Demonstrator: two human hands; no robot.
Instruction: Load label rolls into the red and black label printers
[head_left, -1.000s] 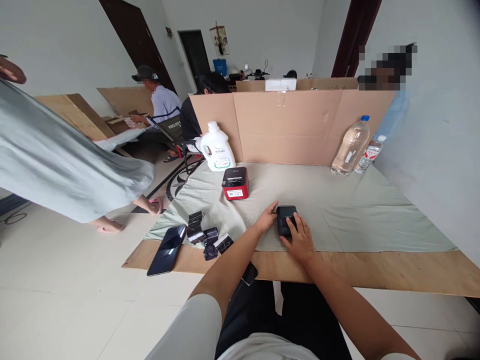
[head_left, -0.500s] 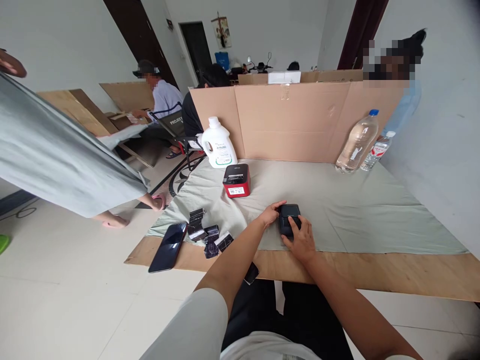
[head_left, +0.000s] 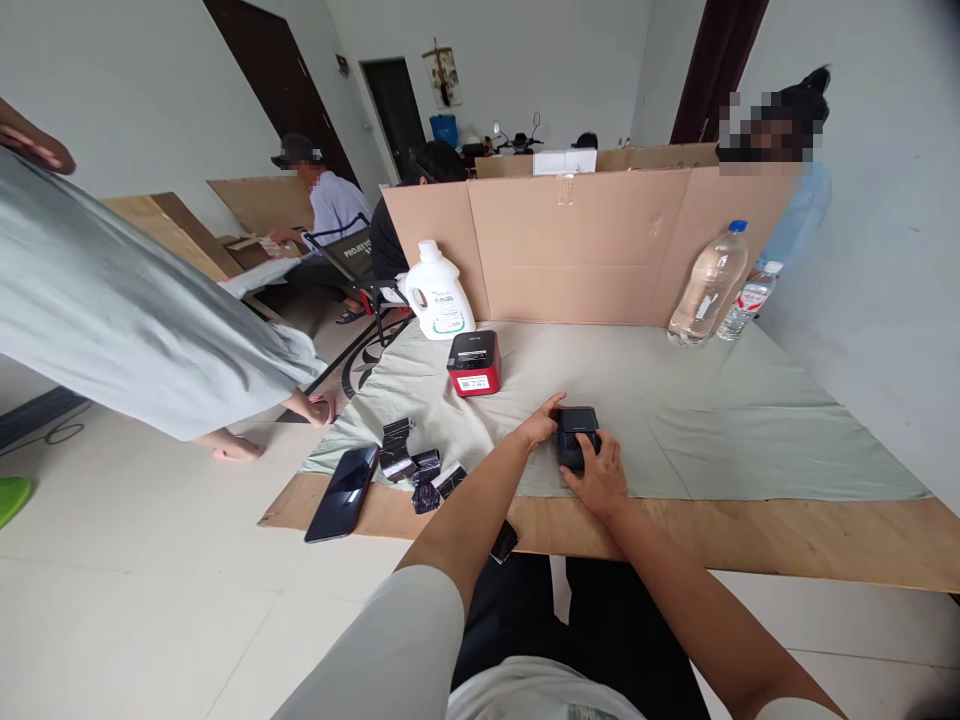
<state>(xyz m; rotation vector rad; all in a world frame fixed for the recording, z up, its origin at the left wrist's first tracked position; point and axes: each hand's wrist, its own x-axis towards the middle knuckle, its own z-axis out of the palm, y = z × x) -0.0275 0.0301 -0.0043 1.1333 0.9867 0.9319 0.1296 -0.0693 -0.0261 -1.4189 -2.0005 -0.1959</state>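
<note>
A small black box-shaped device (head_left: 577, 420) with rounded corners sits on the cloth in front of me. My left hand (head_left: 541, 424) is at its left side, fingers along the edge. My right hand (head_left: 602, 478) grips it from the near right, with fingers on the top and front and the thumb low at the near corner. Beyond and to the left stands a red and black printer (head_left: 475, 364) with a white label. Dark printed strips (head_left: 397, 450) lie curled left of my left forearm, beside a black phone (head_left: 343, 493).
A cardboard screen (head_left: 577, 250) closes the far side of the cloth-covered table (head_left: 750, 420). A white jug (head_left: 441, 292) stands at its left, two water bottles (head_left: 709, 285) at its right. A small dark object (head_left: 505, 542) lies at the near edge. A person in grey stands left; others sit beyond.
The camera view has shifted slightly. Both hands stay at the black device, and the near part of its top looks slightly different under my right fingers.
</note>
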